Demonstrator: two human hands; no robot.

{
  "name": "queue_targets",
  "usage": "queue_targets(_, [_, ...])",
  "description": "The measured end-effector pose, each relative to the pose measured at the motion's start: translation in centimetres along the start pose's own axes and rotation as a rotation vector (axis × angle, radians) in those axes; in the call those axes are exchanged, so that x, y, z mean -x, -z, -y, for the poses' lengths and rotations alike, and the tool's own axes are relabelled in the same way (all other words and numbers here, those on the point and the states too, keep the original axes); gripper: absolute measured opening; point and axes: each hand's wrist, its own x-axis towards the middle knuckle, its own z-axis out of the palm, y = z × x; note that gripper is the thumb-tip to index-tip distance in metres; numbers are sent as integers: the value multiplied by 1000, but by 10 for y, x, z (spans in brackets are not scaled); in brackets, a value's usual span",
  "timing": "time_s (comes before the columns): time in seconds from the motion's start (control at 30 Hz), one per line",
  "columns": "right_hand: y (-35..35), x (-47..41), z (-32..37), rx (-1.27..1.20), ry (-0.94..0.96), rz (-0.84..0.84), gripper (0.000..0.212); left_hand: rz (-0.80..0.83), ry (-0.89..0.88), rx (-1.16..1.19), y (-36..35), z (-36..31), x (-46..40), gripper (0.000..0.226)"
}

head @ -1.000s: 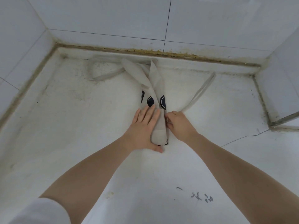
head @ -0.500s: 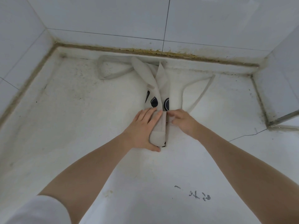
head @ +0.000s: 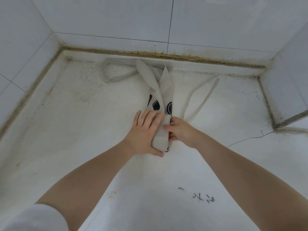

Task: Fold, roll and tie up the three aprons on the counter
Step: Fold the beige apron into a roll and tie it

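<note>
At the centre of the frame a cream apron [head: 164, 90], folded into a narrow strip with dark printed shapes, lies on the white counter [head: 70, 124], its near end rolled into a small bundle. The left hand [head: 144, 130] lies flat over that roll, fingers straight and spread, thumb at the roll's near end. The right hand [head: 180, 130] sits just beside it, its grip curled, fingertips pressing the roll's side. A strap [head: 202, 99] trails toward the upper right, and another loops toward the tiled wall [head: 116, 19] at upper left.
</note>
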Motion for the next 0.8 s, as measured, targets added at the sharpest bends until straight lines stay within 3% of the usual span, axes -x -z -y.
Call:
queue_targets(0.07, [0,-3,0,19,31,-55,17,-33,124,156,4,-3,0,133])
queue_targets(0.17, [5,-6,11,140,162,-131,19,-137,396,728,20,-12,-12,125])
queue_targets(0.27, [14,-3,30,170,290,-137,33,-132,529,1071,30,-7,-29,98])
queue_targets(0.37, [29,8,42,202,306,-54,45,51,365,849,36,-4,-35,63])
queue_targets(0.43, [42,21,44,214,288,3,56,97,311,774,36,-11,-35,63])
queue_targets(0.57, [68,49,44,146,170,3,58,-72,285,701,36,-43,-45,44])
queue_targets(0.7, [104,75,38,-82,84,-138,22,-140,114,577,35,-83,-56,43])
queue_targets(0.8, [123,94,11,262,2,-159,10,-65,-107,456,28,-115,-59,39])
